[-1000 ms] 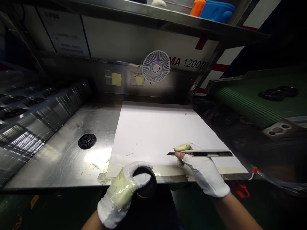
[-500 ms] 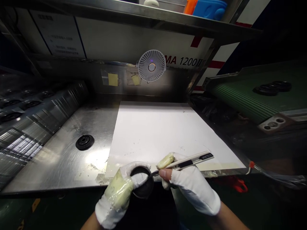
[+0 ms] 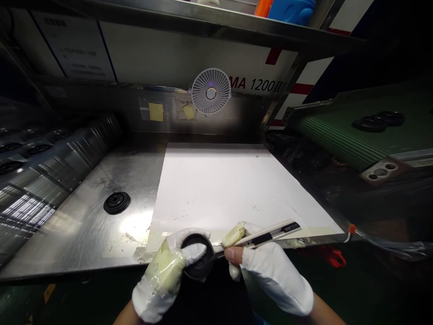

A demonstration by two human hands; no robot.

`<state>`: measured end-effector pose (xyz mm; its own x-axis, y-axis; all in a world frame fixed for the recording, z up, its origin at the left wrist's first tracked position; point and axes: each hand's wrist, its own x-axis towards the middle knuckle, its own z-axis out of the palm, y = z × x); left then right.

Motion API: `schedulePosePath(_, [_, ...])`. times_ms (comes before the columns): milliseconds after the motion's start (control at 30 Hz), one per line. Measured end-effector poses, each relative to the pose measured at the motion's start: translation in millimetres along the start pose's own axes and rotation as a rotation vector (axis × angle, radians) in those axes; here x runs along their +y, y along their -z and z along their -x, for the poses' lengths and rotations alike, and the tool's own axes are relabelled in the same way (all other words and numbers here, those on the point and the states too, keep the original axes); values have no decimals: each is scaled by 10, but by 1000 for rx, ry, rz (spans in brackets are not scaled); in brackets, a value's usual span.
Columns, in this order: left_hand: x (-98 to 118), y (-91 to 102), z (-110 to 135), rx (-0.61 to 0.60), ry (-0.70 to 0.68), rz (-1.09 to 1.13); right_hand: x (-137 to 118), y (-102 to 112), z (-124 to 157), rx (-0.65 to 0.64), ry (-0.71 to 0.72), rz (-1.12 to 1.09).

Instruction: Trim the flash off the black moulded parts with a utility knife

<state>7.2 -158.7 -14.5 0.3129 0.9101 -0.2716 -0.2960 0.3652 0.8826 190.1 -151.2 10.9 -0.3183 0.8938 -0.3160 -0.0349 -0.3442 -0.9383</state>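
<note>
My left hand (image 3: 165, 280), in a white glove wrapped with yellowish tape, is closed around a round black rubber part (image 3: 197, 257) held at the near edge of the steel table. My right hand (image 3: 270, 277), also gloved in white with a taped thumb, grips a slim utility knife (image 3: 267, 234). The knife's blade tip rests against the right rim of the black part. Both hands hover just in front of the white sheet (image 3: 230, 189) taped to the table.
A second black round part (image 3: 117, 202) lies on the steel table (image 3: 84, 216) at the left. A small white fan (image 3: 211, 91) hangs on the back wall. Roller track runs along the left; a green conveyor (image 3: 341, 135) with black parts sits on the right.
My right hand has swung the knife leftward from over the white sheet until its blade meets the black part. The left hand holds the part in almost the same place.
</note>
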Motion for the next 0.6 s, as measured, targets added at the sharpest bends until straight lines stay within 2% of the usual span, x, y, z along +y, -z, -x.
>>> schedulePosePath(167, [32, 11, -13, 43, -32, -50, 53, 6, 1, -72, 93, -124])
schedulePosePath(300, [37, 1, -20, 97, -8, -87, 29, -18, -93, 53, 177, -186])
schedulePosePath(367, [35, -6, -13, 70, -3, -86, 3, -46, -136, 80, 174, -164])
schedulePosePath(500, [40, -16, 18, -5, 7, -47, -21, -86, -178, 17, 152, -39])
schedulePosePath(600, [37, -13, 28, 20, 23, -59, 10, -75, -163, 42, 158, 42])
